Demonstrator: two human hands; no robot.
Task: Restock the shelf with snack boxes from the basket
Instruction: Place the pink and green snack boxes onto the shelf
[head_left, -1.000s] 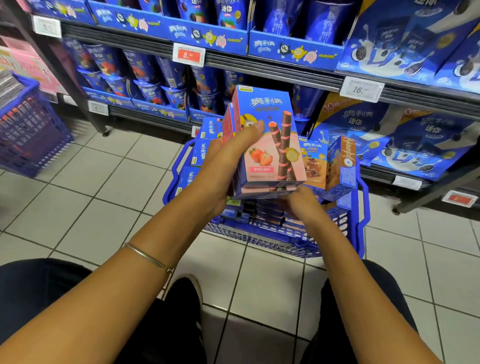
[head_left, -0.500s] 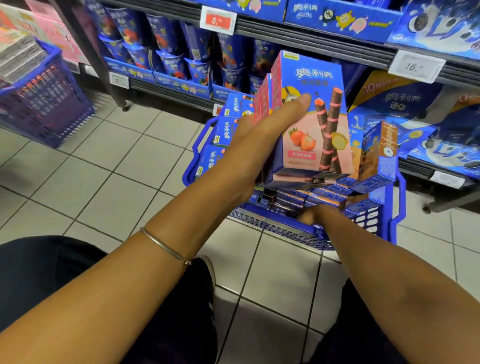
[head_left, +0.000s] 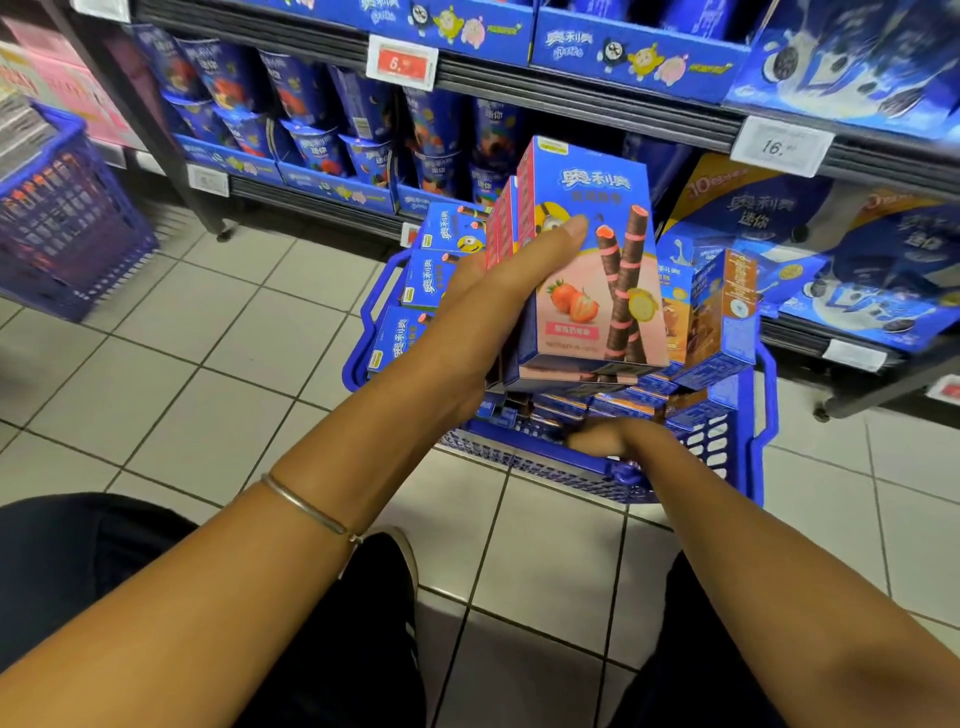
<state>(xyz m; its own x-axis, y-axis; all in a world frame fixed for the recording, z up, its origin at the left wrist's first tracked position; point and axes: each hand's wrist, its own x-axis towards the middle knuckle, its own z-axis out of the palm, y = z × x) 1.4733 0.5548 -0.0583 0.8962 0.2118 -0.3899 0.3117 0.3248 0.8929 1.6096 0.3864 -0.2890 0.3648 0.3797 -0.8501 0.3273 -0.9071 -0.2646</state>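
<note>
Pinching snack boxes (head_left: 582, 332) above basket (head_left: 750, 415), your left hand (head_left: 483, 312) is curling round them; right hand (head_left: 610, 439) is reaching inside, fingers unclear.

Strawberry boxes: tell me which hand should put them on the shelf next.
Left. The left hand holds the strawberry boxes upright above the basket, toward the shelf. The right hand is low at the basket's near rim, blurred, its grip not visible.

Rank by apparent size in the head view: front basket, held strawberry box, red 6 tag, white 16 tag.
1. front basket
2. strawberry box in the left hand, nearest the camera
3. white 16 tag and red 6 tag: nearly alike, white slightly wider; unranked
</note>
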